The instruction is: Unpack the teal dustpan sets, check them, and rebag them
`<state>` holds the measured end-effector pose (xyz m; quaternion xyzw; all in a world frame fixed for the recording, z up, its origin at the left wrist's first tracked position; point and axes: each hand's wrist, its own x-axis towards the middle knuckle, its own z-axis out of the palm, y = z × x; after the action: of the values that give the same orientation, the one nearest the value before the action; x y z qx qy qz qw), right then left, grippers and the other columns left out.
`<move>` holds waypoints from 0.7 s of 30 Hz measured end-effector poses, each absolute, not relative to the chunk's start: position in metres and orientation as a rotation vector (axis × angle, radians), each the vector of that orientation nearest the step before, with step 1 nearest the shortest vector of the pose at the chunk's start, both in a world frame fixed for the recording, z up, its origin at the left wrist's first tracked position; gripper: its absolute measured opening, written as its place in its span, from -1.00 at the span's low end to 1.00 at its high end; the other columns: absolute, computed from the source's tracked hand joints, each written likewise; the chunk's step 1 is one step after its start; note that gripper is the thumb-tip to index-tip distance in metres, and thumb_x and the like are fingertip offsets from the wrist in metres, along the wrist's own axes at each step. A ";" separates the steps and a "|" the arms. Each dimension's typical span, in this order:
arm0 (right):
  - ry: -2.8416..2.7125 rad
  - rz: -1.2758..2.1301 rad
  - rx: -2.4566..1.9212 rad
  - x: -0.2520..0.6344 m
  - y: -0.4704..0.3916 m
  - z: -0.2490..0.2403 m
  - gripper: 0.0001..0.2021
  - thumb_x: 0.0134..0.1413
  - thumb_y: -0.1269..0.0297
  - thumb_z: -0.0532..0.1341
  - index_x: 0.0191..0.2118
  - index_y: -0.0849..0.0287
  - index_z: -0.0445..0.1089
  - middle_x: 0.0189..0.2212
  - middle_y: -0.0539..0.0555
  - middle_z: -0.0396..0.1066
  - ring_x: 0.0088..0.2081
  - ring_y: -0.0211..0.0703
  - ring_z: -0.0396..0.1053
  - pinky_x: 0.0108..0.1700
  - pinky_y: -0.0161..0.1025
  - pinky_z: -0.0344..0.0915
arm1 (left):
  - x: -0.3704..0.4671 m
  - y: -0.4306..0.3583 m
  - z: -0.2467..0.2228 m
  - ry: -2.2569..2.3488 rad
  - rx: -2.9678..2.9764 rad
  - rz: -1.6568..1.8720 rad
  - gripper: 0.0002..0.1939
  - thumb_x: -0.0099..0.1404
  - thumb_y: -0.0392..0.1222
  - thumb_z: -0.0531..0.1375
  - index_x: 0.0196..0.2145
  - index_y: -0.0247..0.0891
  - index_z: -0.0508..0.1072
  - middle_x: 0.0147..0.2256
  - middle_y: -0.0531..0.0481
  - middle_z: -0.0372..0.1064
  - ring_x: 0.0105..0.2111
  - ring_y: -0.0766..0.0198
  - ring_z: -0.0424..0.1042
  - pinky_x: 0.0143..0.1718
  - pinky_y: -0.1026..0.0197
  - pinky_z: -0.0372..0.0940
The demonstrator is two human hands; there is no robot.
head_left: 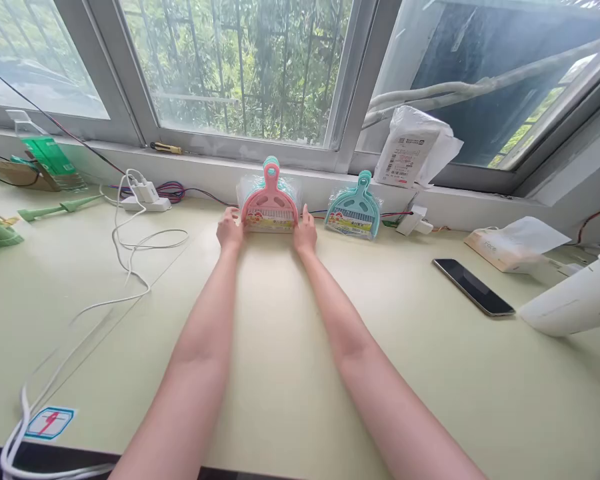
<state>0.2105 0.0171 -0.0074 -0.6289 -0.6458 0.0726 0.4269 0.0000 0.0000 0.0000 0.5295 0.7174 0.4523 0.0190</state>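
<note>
A pink dustpan and brush set in clear wrapping stands upright against the wall below the window, its handle pointing up. Behind it, teal edges of at least one more set show. My left hand presses on its lower left side with bent fingers, and my right hand holds the lower right side with the thumb up. Between them the two hands grip the set; some fingertips are hidden by its edges. To the right, apart from my hands, a teal dustpan and brush set leans on the wall in its wrapping.
White cables trail over the table's left side from a power strip. A green bottle stands at the back left. On the right are a phone, a tissue pack and a white cup.
</note>
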 end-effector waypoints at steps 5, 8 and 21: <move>-1.751 0.167 -1.574 0.203 0.023 -0.015 -0.32 0.30 0.40 -0.16 0.47 0.13 -0.40 0.35 0.25 0.10 0.36 0.11 0.07 0.26 0.16 0.12 | 0.002 -0.001 0.000 2.187 1.672 1.314 -0.63 0.32 -0.23 0.18 0.08 -0.14 0.44 -0.08 -0.11 0.56 -0.10 0.08 0.53 -0.06 0.13 0.32; -1.778 0.178 -1.588 0.200 0.020 -0.015 -0.31 0.30 0.41 -0.18 0.46 0.24 -0.50 0.37 0.29 0.05 0.39 0.11 -0.02 0.28 0.18 0.08 | 0.004 -0.004 0.002 2.231 1.704 1.275 -0.67 0.34 -0.19 0.16 0.04 -0.14 0.51 -0.07 -0.14 0.55 -0.06 0.00 0.51 -0.04 0.08 0.32; -1.561 -0.009 -1.433 0.201 -0.004 0.008 -0.35 0.39 0.11 -0.21 0.46 0.15 -0.48 0.46 0.26 -0.36 0.46 -0.03 -0.27 0.35 0.29 -0.17 | 0.003 -0.003 -0.002 2.072 1.713 1.445 -0.16 0.24 -0.03 0.24 0.37 -0.26 0.02 0.32 -0.32 0.09 0.33 -0.15 0.06 0.26 -0.14 0.13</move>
<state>0.2007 -0.0042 0.0076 -0.5897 -0.6425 -0.0037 0.4894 0.0029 -0.0027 -0.0016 0.5607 0.6782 0.4730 0.0447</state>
